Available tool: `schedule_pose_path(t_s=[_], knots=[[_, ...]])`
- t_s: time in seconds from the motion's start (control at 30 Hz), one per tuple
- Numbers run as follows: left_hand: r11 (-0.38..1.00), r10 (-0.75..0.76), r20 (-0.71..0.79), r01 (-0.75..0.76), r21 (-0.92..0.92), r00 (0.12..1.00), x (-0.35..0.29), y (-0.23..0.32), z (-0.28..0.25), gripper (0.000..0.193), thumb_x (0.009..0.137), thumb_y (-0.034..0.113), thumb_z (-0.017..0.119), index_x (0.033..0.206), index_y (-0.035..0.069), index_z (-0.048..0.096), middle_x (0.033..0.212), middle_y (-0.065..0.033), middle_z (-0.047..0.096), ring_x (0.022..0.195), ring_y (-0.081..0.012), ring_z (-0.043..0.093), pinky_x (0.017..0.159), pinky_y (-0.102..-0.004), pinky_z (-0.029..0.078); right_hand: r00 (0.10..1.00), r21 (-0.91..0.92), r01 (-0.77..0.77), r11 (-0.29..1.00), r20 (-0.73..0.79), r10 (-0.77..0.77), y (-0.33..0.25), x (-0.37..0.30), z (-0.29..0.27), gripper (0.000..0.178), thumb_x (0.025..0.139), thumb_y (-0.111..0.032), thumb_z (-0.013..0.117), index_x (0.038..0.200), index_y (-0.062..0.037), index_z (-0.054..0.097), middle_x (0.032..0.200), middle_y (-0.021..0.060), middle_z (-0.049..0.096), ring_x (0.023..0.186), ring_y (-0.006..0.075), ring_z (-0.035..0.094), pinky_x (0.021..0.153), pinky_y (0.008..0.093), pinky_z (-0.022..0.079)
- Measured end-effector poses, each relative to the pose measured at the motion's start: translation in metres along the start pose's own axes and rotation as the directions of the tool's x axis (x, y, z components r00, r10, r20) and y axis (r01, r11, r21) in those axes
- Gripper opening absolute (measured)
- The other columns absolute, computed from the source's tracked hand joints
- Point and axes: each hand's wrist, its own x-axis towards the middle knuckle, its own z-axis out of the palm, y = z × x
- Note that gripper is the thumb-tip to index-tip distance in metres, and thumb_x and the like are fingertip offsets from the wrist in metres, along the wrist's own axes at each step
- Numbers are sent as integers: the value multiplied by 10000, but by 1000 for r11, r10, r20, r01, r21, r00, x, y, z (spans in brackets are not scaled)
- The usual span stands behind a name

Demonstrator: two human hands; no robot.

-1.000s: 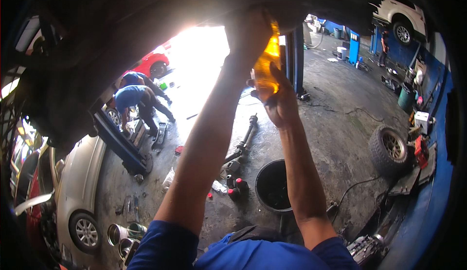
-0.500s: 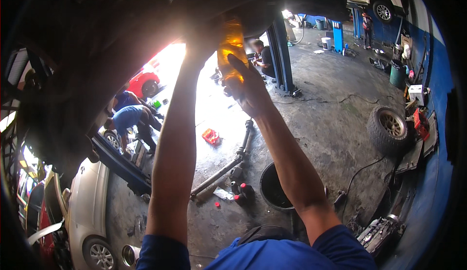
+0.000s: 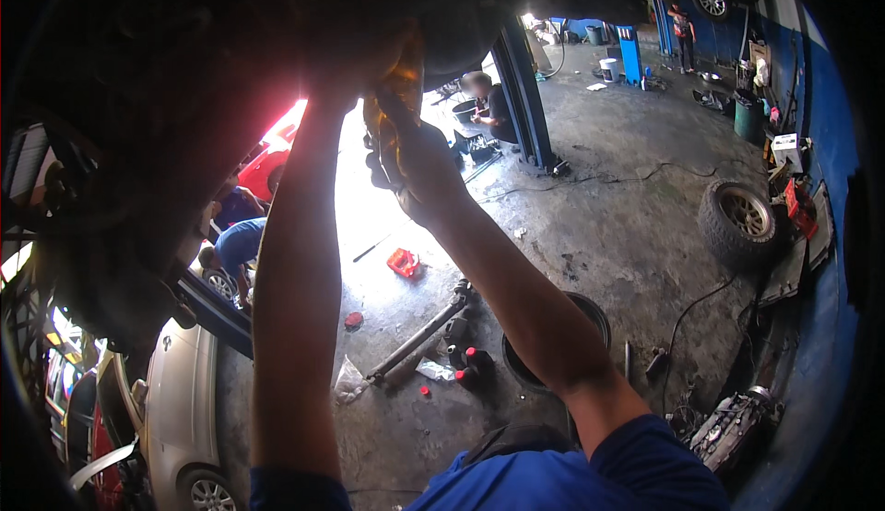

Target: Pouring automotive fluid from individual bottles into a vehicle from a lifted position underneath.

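Overhead, the dark underside of a raised vehicle (image 3: pixel 212 124) spreads across the top of the view. My right hand (image 3: pixel 410 152) is wrapped round a see-through plastic bottle (image 3: pixel 412 73) with amber liquid, lifted against the underside. The bottle's upper end disappears into shadow. Beside it on the left, my left hand (image 3: pixel 332 82) reaches up into the dark parts; its fingers are hidden in shadow and glare.
On the floor below are a black tub (image 3: pixel 590 313), a long metal shaft (image 3: pixel 419 336), a red-capped dark bottle (image 3: pixel 477 361) and a red container (image 3: pixel 403 262). A blue lift post (image 3: pixel 524 96), a loose wheel (image 3: pixel 737 223) and a parked beige car (image 3: pixel 180 391) stand around. Other people crouch nearby.
The bottle and my right hand have shifted left and tilted more. My left arm has moved left in the view too. The glare on the bottle has dimmed.
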Motion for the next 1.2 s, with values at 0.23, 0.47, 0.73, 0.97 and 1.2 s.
schedule_pose_path(t_s=[0.23, 0.47, 0.73, 0.97, 1.2], knots=[[988, -141, 54, 137, 69, 989, -16, 99, -35, 410, 1063, 452, 555, 1185, 99, 724, 1069, -81, 715, 984, -178, 655, 880, -332, 513, 995, -176, 9, 984, -91, -25, -3, 7, -2, 607, 949, -659, 622, 1001, -56, 590, 714, -1, 561, 514, 67, 518, 448, 223, 403], [927, -368, 59, 371, -51, 928, 0, 30, -24, 540, 975, 446, 701, 1298, 15, 669, 1308, -148, 685, 1168, -241, 675, 1017, -385, 534, 982, -427, 91, 900, -114, -153, 11, 29, -11, 615, 972, -677, 563, 967, -65, 622, 698, 5, 585, 523, 63, 536, 469, 225, 419], [924, -375, -78, 379, 44, 924, 2, 9, -21, 631, 938, 525, 716, 1281, -2, 666, 1270, -156, 695, 1126, -250, 686, 996, -391, 540, 830, -868, 435, 240, 283, -480, 32, 66, -46, 553, 869, -44, 693, 1391, 16, 520, 926, 237, 684, 830, 390, 702, 748, 438, 602], [929, -361, -178, 370, 19, 916, 0, -8, -24, 457, 988, 487, 649, 1187, 82, 721, 1040, -111, 722, 917, -212, 692, 859, -370, 552, 463, -759, 354, -546, 650, -603, 31, 74, -68, 379, 865, -114, 702, 1222, -4, 636, 937, 184, 661, 836, 329, 668, 716, 433, 571], [919, -381, -217, 393, 15, 899, 7, -36, -23, 435, 992, 457, 643, 1188, 75, 716, 1043, -112, 719, 918, -211, 690, 856, -370, 555, 535, -855, 393, -338, 512, -672, 21, 91, -47, 345, 907, -86, 652, 1232, 22, 611, 952, 213, 674, 821, 322, 709, 705, 417, 592]])
